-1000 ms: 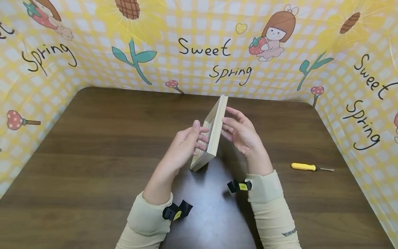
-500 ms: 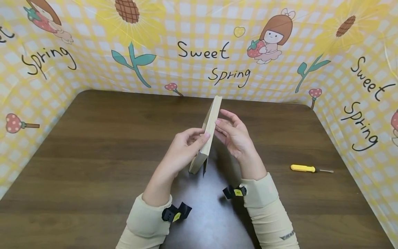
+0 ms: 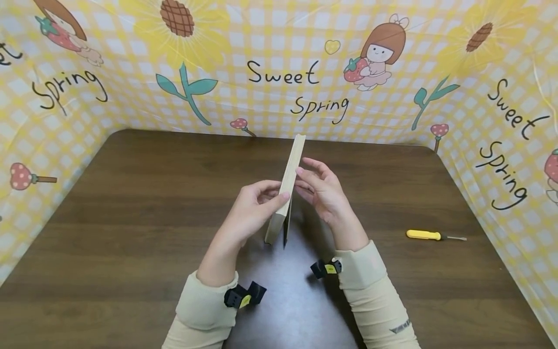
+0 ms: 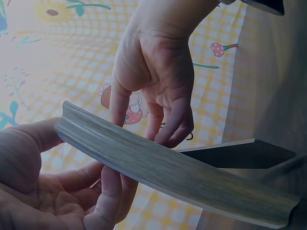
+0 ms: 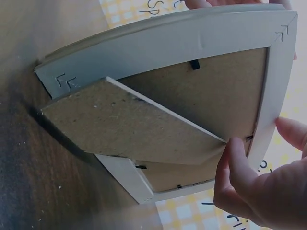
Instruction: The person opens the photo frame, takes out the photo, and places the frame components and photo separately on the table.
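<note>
"Picture frame (image 3: 289, 174) up between our 2 hands: which way does it run from the grip?"

"Up and away from us. From the head we see it edge-on, its top leaning to the right. Which of its sides is longer, we cannot tell at this slant. Its lower end rests on the table (image 3: 131, 218) or sits just over it; we can't be sure which."

"And how does our left hand (image 3: 250, 212) have it?"

"By a narrow pinch across the frame's thickness, thumb on the edge facing us, fingers round on the left side."

"Our right hand (image 3: 324, 196)?"

"On the opposite side, at the back, fingers loosely bent and not closed around the frame. From the right wrist, we see a fingertip at the upper end of the stand leg (image 5: 115, 120), over the backing board (image 5: 206, 96)."

"So which hand is nearer the leg?"

"The right, plainly. The leg slants out behind the frame, its wide foot down and towards us, so the frame stands between it and most of our left hand. We'd judge everything turns on that: left steadying, right at the leg's top."

"And the screwdriver (image 3: 425, 235)?"

"Well apart on our right, untouched."
</note>
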The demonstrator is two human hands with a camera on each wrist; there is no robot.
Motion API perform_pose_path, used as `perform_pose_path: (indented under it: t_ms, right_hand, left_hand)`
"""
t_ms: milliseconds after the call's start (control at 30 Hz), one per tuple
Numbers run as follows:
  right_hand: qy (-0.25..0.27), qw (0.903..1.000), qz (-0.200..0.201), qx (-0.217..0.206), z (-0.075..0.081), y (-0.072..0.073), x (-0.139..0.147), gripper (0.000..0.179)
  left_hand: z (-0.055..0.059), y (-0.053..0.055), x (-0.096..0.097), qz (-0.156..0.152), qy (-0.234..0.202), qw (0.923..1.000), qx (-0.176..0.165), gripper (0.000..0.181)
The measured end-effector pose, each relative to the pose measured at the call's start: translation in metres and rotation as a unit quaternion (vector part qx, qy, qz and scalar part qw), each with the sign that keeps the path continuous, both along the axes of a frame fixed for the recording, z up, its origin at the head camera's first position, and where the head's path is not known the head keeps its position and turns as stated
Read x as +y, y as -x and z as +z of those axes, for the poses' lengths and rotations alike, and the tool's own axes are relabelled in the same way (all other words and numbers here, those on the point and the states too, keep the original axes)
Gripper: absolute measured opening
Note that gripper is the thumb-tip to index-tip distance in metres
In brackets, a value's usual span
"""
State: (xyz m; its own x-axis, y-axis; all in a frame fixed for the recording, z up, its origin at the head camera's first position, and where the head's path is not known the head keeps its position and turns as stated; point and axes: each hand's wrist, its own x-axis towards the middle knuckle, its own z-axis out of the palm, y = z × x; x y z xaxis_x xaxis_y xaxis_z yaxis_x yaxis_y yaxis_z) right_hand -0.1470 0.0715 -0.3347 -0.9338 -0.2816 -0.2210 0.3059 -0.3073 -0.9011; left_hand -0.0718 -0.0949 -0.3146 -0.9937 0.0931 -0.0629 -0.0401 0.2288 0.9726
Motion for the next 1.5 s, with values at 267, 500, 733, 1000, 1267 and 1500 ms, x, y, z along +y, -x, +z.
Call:
perform_pose_path:
  t_ms: [267, 500, 733, 1000, 1267, 1500]
  right_hand:
    - [-0.05, 0.9986, -0.015, -0.005, -0.006, 0.009, 0.0, 0.043]
    - [-0.103, 0.9945, -0.018, -0.011, -0.021, 0.015, 0.005, 0.047]
    - [-0.12, 0.9919, 0.013, -0.039, -0.039, 0.019, 0.011, 0.054]
    - [-0.134, 0.989, 0.038, -0.05, -0.046, 0.029, 0.012, 0.059]
    - [-0.191, 0.9785, 0.063, -0.044, -0.046, 0.037, 0.003, 0.059]
    - [-0.254, 0.9635, 0.084, -0.011, -0.043, 0.042, -0.007, 0.057]
  left_hand:
    - [0.001, 0.003, -0.006, 0.004, 0.0, 1.0, -0.001, 0.039]
    - [0.001, 0.001, -0.012, 0.008, -0.014, 0.9995, -0.028, 0.04]
    - [-0.004, -0.003, -0.019, 0.003, -0.019, 0.9988, -0.046, 0.041]
    - [0.0, 0.0, -0.025, -0.007, -0.011, 0.9993, -0.036, 0.041]
    - [0.001, 0.0, -0.027, -0.007, -0.005, 0.9994, -0.035, 0.04]
    - [0.002, -0.001, -0.029, -0.002, -0.009, 0.9994, -0.033, 0.037]
